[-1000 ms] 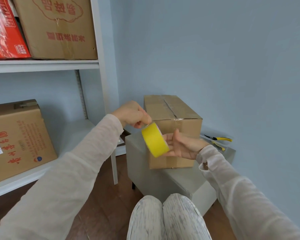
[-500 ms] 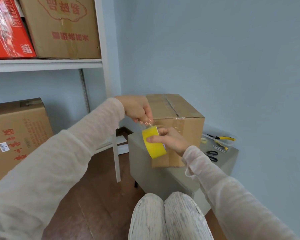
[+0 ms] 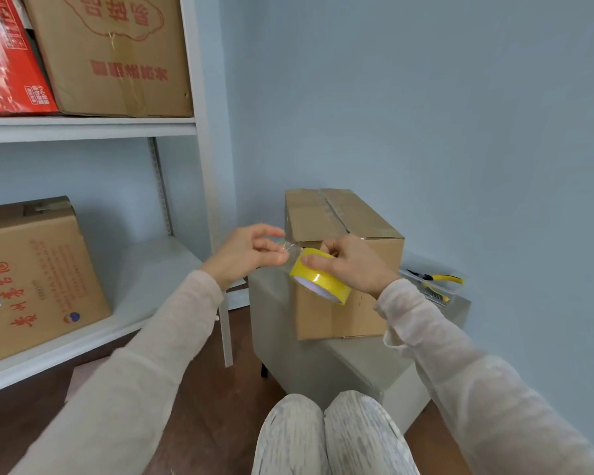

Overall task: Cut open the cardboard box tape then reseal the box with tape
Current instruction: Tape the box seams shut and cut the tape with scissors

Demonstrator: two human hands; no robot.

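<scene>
Far to the left of the cardboard box (image 3: 340, 317) stands a white shelf (image 3: 83, 126) with other boxes (image 3: 110, 63) on it. They play no part here.

Just left of the cardboard box, up by its top edge, the left hand (image 3: 251, 255) makes a small grip. The thumb and one finger seem to pinch the loose tape end (image 3: 289, 247), and the other fingers hang loose. It takes only the tip, I think, so the sticky side does not catch the rest of the hand.

Right in front of the cardboard box is the yellow tape roll (image 3: 323, 281). The right hand (image 3: 354, 265) has a full grip on it, fingers curled over the rim and thumb on the outside (the hole in the middle shows white). That keeps the roll steady while the other hand pulls.

The roll is up near the top edge of the cardboard box, likely so the tape can start there and run over the seam.

The cardboard box sits on the grey tabletop (image 3: 357, 361) with its flaps down, so the sealing step seems to be starting.

To the right of the cardboard box lie yellow-handled pliers (image 3: 439, 278), out of the way.
</scene>
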